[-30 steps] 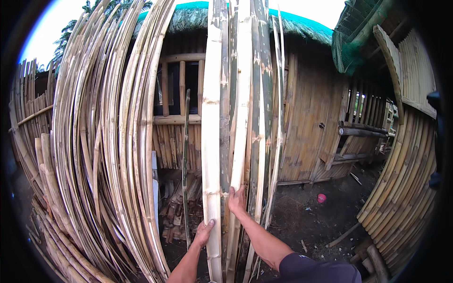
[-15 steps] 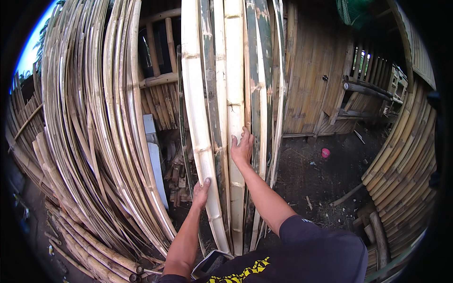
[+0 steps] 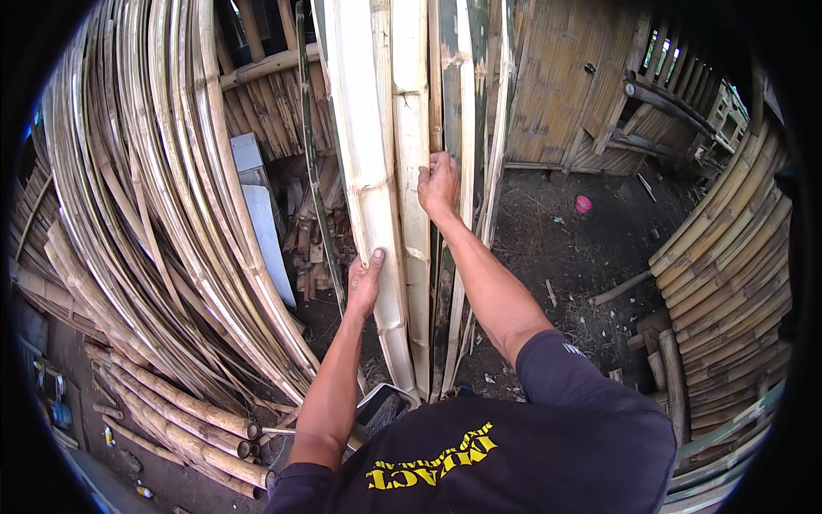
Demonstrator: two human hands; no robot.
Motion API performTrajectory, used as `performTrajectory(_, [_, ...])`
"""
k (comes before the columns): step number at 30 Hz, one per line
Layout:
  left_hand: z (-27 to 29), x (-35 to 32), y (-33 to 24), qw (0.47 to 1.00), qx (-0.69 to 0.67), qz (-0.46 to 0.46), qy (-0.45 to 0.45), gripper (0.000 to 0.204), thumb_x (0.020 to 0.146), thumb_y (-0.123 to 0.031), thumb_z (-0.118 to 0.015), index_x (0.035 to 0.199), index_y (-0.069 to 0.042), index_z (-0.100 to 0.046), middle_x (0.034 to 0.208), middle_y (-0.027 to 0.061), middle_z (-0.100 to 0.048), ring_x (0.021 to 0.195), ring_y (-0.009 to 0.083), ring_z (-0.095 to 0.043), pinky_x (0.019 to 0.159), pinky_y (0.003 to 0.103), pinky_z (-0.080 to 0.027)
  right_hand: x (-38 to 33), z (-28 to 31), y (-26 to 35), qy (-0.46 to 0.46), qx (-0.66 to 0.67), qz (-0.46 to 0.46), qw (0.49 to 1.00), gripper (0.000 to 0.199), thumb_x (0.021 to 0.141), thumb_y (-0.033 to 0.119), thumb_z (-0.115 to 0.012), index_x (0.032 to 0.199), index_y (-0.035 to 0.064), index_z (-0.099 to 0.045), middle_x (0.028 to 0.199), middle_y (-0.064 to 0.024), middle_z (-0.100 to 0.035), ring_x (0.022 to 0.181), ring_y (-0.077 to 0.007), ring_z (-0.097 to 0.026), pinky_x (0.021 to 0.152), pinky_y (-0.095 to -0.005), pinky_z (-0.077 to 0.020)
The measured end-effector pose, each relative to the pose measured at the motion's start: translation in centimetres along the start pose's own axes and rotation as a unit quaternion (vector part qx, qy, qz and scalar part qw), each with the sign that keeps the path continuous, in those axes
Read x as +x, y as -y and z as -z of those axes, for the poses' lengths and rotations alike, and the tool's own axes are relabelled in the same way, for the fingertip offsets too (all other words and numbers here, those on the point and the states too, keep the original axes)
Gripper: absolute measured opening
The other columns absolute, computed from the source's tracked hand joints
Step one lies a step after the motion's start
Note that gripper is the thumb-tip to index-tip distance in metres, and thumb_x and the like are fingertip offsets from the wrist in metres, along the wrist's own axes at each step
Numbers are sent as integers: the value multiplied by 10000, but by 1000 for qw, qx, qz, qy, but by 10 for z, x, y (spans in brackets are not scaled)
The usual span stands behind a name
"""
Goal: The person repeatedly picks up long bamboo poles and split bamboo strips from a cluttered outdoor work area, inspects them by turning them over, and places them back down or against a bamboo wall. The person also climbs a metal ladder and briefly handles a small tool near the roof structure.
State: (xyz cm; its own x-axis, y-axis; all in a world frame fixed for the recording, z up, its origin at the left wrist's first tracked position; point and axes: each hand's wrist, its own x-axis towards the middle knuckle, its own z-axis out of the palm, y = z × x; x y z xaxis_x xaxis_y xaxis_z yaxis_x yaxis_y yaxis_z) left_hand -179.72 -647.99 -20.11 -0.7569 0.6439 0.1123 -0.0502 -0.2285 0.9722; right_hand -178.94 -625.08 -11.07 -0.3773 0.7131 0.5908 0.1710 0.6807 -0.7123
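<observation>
Long split bamboo strips stand upright in front of me, side by side, pale inner faces toward me. My left hand (image 3: pixel 366 283) grips the left edge of the leftmost wide strip (image 3: pixel 368 206), its thumb on the pale face and the other fingers partly hidden behind. Higher up, my right hand (image 3: pixel 440 187) curls its fingers at the right edge of the middle bamboo strip (image 3: pixel 413 128). To the right of that hand stand narrower strips with green-dark skin (image 3: pixel 449 86). The strips' lower ends come down close to my body.
Many more bamboo strips (image 3: pixel 171 171) lean in a curved stack at left, above whole bamboo poles (image 3: pixel 188 424). A dark container (image 3: pixel 381 407) sits by the strips' feet. At right are a woven bamboo wall (image 3: pixel 556 94), a pink object (image 3: pixel 583 204) and stacked bamboo (image 3: pixel 728 283).
The view has tilted downward, so hands and strips sit higher in the picture. My right hand's fingers, spread before, are now curled at the strip's edge. My left hand keeps its grip.
</observation>
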Motion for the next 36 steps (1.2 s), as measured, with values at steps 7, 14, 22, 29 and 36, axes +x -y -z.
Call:
performTrajectory(7, [0, -34, -12, 1000, 5, -6, -3, 668, 974, -546, -622, 1327, 19, -575, 1191, 117, -672, 1063, 184, -617, 945, 357, -495, -10, 25, 3, -11, -63, 16, 998, 432, 863, 99, -640, 1250, -36, -505, 1037, -210, -661, 925, -343, -675, 867, -433, -534])
performTrajectory(14, [-9, -57, -28, 999, 29, -2, 34, 663, 975, -551, -616, 1345, -2, -581, 1208, 97, -676, 1101, 182, -609, 975, 363, -485, -12, 43, 4, 152, 89, -26, 984, 525, 858, 168, -645, 1315, -34, -480, 1210, -276, -628, 1133, -377, -624, 983, -446, -478])
performTrajectory(22, [-20, -79, -22, 990, 46, -128, 48, 1031, 900, -690, -607, 1568, -3, -225, 1560, 225, -319, 1450, 314, -313, 1171, 465, -301, -116, 120, 47, 168, 377, 18, 911, 1161, 796, 800, -621, 1515, -38, -261, 1501, -240, -380, 1432, -346, -343, 1177, -454, -286])
performTrajectory(29, [-29, -89, -32, 983, 87, 44, 158, 843, 935, -703, -544, 1339, 36, -580, 1350, 201, -579, 1219, 278, -564, 1041, 411, -441, -133, 150, 61, 86, 286, 40, 953, 1285, 703, 767, -737, 1529, -59, -203, 1512, -282, -343, 1431, -356, -356, 1173, -452, -310])
performTrajectory(36, [-100, -121, -32, 989, 48, -118, 75, 706, 875, -616, -699, 1227, -5, -685, 1417, 177, -416, 1343, 317, -394, 1138, 448, -316, -99, 195, 8, 180, 359, 61, 914, 1259, 749, 944, -448, 1509, -46, -287, 1467, -225, -406, 1406, -321, -364, 1175, -461, -268])
